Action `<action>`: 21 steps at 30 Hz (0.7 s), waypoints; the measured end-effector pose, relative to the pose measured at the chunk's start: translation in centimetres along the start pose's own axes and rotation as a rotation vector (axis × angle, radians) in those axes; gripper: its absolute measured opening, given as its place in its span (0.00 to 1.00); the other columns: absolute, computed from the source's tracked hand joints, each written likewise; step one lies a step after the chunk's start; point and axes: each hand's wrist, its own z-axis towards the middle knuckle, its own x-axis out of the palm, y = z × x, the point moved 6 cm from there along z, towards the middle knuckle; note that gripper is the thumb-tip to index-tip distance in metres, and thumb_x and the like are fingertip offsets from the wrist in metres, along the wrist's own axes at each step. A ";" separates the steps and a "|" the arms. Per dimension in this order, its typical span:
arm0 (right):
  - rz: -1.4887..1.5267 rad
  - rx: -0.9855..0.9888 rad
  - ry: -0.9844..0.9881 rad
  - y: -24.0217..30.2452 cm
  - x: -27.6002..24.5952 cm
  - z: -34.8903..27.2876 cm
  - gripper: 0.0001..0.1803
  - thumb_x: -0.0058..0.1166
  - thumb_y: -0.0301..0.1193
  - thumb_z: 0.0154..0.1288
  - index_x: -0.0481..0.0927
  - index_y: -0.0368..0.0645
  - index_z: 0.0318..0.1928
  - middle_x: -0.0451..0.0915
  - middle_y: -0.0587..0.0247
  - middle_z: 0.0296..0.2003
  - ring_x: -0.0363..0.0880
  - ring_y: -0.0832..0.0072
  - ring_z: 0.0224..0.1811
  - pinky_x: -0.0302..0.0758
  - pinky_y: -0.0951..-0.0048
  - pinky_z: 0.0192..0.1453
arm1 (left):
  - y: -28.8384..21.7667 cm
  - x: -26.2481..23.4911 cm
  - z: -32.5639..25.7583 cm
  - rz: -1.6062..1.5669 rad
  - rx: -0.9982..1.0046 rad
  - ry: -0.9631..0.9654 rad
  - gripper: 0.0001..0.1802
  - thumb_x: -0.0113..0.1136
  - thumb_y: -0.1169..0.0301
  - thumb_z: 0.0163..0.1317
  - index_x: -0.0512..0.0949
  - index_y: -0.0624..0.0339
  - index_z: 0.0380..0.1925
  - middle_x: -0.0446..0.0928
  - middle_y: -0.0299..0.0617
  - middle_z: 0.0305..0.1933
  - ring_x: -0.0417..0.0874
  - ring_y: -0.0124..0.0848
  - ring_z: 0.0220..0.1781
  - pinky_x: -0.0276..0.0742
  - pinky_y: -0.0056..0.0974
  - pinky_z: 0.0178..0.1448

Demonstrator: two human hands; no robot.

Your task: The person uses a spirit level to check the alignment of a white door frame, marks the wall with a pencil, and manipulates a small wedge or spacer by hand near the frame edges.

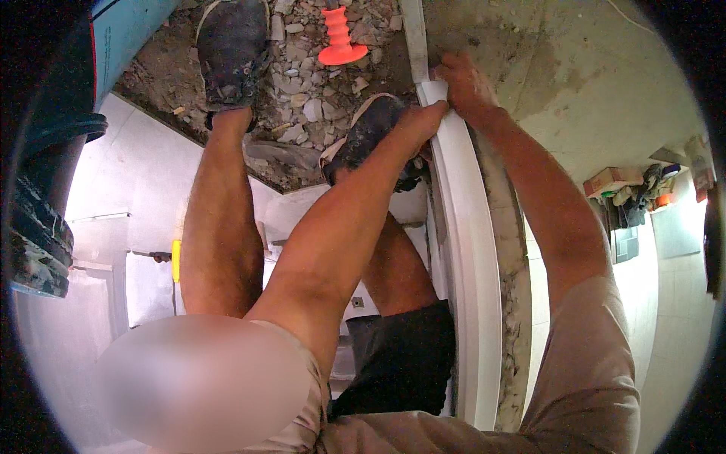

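A long white strip of trim [470,250] runs from the lower edge of the head view up to its far end near the top. Just below that end, my left hand [423,125] is closed on the strip's left edge, its fingers partly hidden. Across from it, my right hand [470,89] grips the far end from the right side, fingers bent around the edge. A narrow grey-white edge [415,41] continues beyond the strip. The rough wall edge [516,333] lies along the strip's right side.
Broken rubble [299,83] covers the ground by my dusty dark shoes [233,53]. A chisel-like tool with an orange grip [339,38] lies there. Dark buckets [45,219] stand at left, below a blue panel [132,34]. At right, a cardboard box [611,181] sits among clutter.
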 end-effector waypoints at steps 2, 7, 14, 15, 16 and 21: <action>0.010 -0.004 -0.016 -0.7 0.3 -0.2 0.16 0.53 0.22 0.57 0.85 0.49 0.45 0.79 0.60 0.51 0.75 0.55 0.58 0.76 0.56 0.60 | 0.6 0.4 0.1 -0.026 0.000 0.047 0.29 0.50 0.49 0.68 0.78 0.65 0.54 0.82 0.55 0.52 0.83 0.46 0.52 0.75 0.50 0.59; -0.120 -0.041 0.262 -0.1 0.8 0.2 0.15 0.52 0.30 0.67 0.86 0.52 0.50 0.78 0.56 0.56 0.72 0.53 0.66 0.73 0.51 0.69 | -0.1 0.3 0.6 0.034 0.133 -0.004 0.37 0.57 0.48 0.61 0.77 0.74 0.56 0.81 0.58 0.54 0.83 0.48 0.54 0.76 0.47 0.57; -0.013 0.050 0.124 0.5 -0.4 -0.7 0.19 0.54 0.26 0.61 0.85 0.51 0.52 0.78 0.58 0.56 0.74 0.56 0.63 0.73 0.57 0.66 | 2.3 0.2 5.2 0.074 0.113 0.031 0.31 0.44 0.50 0.73 0.76 0.67 0.58 0.81 0.53 0.55 0.81 0.44 0.55 0.72 0.45 0.62; 0.055 0.078 0.072 0.6 -0.8 -0.6 0.19 0.54 0.25 0.62 0.85 0.51 0.53 0.78 0.58 0.57 0.74 0.56 0.63 0.73 0.58 0.66 | 2.3 0.0 5.4 0.042 0.137 0.044 0.31 0.43 0.50 0.73 0.76 0.66 0.58 0.81 0.52 0.55 0.81 0.44 0.55 0.72 0.45 0.62; 0.048 0.069 0.065 0.9 -1.2 0.0 0.19 0.54 0.25 0.62 0.85 0.51 0.53 0.78 0.58 0.57 0.74 0.56 0.63 0.73 0.58 0.66 | 2.2 -0.2 5.8 0.009 0.163 0.056 0.30 0.43 0.49 0.73 0.76 0.65 0.58 0.81 0.52 0.55 0.81 0.44 0.55 0.72 0.45 0.62; -0.035 0.088 0.254 1.1 -1.2 0.4 0.22 0.57 0.22 0.57 0.84 0.53 0.54 0.77 0.58 0.58 0.69 0.56 0.65 0.70 0.58 0.69 | 1.8 -0.2 4.2 0.035 0.092 0.037 0.36 0.50 0.47 0.66 0.74 0.67 0.61 0.78 0.55 0.61 0.78 0.47 0.61 0.69 0.47 0.66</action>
